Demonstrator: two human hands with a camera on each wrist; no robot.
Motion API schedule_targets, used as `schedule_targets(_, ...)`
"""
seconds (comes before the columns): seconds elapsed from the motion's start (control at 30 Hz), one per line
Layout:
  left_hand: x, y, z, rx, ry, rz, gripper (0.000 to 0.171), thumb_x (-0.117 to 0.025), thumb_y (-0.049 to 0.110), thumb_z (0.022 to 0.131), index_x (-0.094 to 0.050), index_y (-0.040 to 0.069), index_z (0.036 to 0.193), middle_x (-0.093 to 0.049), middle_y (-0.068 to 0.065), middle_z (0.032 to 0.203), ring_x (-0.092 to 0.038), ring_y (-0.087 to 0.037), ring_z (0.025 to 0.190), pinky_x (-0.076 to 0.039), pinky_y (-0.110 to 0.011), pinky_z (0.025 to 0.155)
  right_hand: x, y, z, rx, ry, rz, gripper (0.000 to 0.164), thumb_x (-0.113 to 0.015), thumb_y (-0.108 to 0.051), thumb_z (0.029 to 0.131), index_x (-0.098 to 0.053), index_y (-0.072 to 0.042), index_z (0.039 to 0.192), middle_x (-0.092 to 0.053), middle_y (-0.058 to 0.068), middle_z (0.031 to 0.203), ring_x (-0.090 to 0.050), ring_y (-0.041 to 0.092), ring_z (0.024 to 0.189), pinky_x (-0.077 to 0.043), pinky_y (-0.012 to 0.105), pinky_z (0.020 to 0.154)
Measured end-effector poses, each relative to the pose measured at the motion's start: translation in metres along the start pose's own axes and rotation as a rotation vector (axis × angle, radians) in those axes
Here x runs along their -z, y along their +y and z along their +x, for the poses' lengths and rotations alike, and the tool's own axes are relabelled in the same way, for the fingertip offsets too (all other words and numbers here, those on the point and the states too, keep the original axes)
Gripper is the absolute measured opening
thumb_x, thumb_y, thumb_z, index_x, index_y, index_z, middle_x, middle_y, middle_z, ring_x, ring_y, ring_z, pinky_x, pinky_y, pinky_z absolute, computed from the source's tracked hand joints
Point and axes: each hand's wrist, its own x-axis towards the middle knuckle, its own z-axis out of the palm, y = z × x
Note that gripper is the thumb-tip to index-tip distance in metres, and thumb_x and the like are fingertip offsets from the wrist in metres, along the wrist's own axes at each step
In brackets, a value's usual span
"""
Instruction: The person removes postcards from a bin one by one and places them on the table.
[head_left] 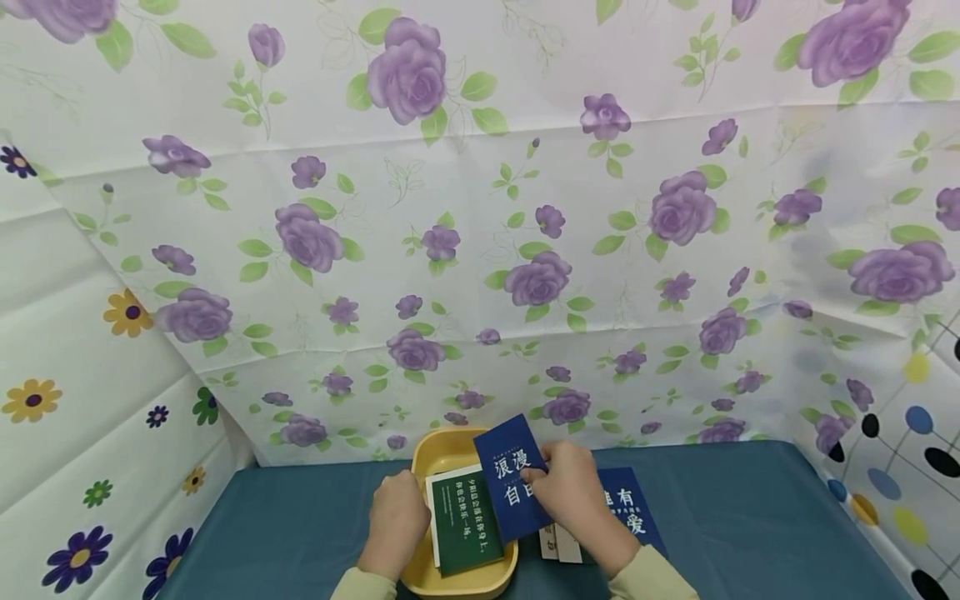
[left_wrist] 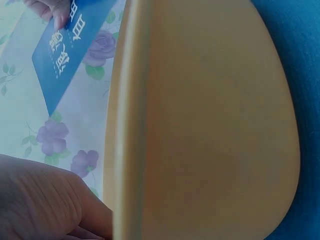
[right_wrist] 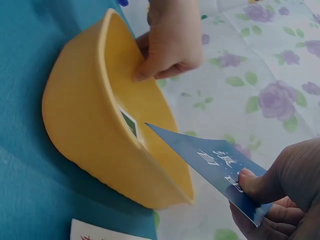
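Floral sheeting (head_left: pixel 465 192) backs the tabletop (head_left: pixel 735 517). Left hand (head_left: pixel 400 512), fingers curled, grips one yellow basin (head_left: pixel 447 446) holding a Chinese-printed green card (head_left: pixel 467 527). Over its right rim, the right hand (head_left: pixel 572 493) pinches one blue card (head_left: pixel 512 475) reading 浪漫, long axis running away, far end leaning left. Rightward, a second blue card (head_left: pixel 647 546) shows 爱.

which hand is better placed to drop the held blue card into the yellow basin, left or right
Likely the right: the right hand pinches the blue card, held close to the opening of the yellow basin. The left hand grips the basin's side, so it seems better suited to steadying.
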Motion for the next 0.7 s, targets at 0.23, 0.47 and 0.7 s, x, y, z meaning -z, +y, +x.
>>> schedule_targets(0.23, 0.001, 0.000, 0.000, 0.012, -0.021, 0.010, 0.009, -0.064, -0.002, 0.074, -0.057, 0.002, 0.078, -0.056, -0.010, 0.067, -0.059, -0.023, 0.058, -0.043, -0.034, 0.043, 0.016, 0.009, 0.002, -0.014, 0.028, -0.027, 0.057, -0.075, -0.025, 0.078, -0.019, -0.019, 0.067, -0.009, -0.004, 0.059, -0.016, 0.011, 0.043, -0.014, 0.025, 0.043)
schedule_targets(0.47, 0.001, 0.001, -0.001, 0.020, -0.021, 0.008, 0.008, -0.062, -0.003, 0.075, -0.056, 0.003, 0.076, -0.054, -0.009, 0.065, -0.057, -0.020, 0.055, -0.041, -0.032, 0.041, 0.037, 0.030, 0.005, -0.022, 0.058, -0.044, 0.052, -0.073, -0.025, 0.079, -0.025, -0.017, 0.063, -0.014, -0.003, 0.056, -0.018, 0.011, 0.044, -0.015, 0.026, 0.044)
schedule_targets(0.7, 0.001, 0.002, -0.001, 0.017, -0.025, 0.000, 0.007, -0.062, -0.003, 0.076, -0.057, 0.002, 0.077, -0.054, -0.009, 0.065, -0.057, -0.020, 0.055, -0.041, -0.031, 0.041, 0.055, 0.052, 0.007, -0.059, 0.072, -0.062, 0.044, -0.072, -0.027, 0.080, -0.036, -0.015, 0.059, -0.020, -0.004, 0.051, -0.024, 0.010, 0.041, -0.020, 0.025, 0.043)
